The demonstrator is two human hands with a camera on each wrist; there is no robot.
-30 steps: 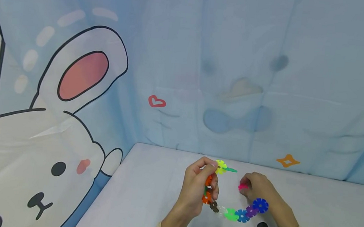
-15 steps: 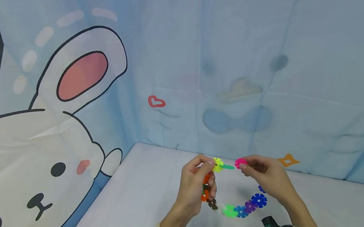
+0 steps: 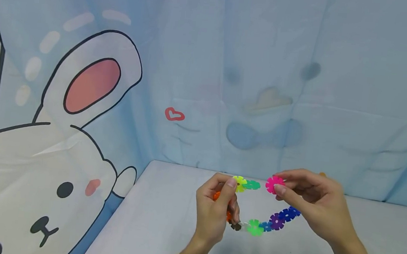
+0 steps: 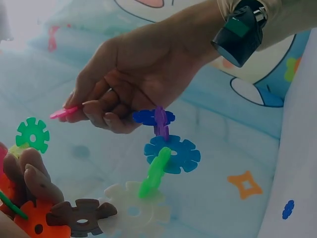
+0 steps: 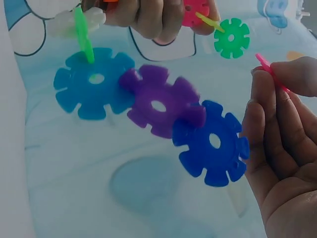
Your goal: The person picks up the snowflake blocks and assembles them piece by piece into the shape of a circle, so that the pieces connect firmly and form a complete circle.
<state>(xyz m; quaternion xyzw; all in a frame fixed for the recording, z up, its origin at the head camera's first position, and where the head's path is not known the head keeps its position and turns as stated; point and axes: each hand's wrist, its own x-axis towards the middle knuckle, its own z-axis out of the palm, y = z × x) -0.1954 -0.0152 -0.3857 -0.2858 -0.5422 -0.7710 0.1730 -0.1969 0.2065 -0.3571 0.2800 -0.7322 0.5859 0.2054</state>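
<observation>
My left hand (image 3: 212, 209) pinches a string of slotted plastic flower discs near its yellow disc (image 3: 239, 183). A teal-green disc (image 3: 252, 185) is slotted into the yellow one and forms that end. Orange, brown (image 4: 81, 218), whitish clear (image 4: 133, 210), light green (image 3: 254, 227), blue (image 5: 94, 82), purple (image 5: 158, 101) and dark blue (image 5: 214, 144) discs hang in a curve from the hand. Between thumb and fingers my right hand (image 3: 319, 203) pinches a loose pink disc (image 3: 274, 185). A small gap separates the pink disc from the teal-green one. My fingers partly hide the orange and red discs.
A white table (image 3: 166, 205) lies below both hands. One loose blue disc (image 4: 288, 209) rests on it in the left wrist view. Behind stands a light blue printed curtain (image 3: 209, 62), with a large rabbit (image 3: 37, 176) at left. Dark cameras sit on both wrists.
My right hand has lifted the pink disc from near the table to the height of the teal-green disc. My left hand has shifted slightly left and tilted the string, turning the teal-green disc more face-on.
</observation>
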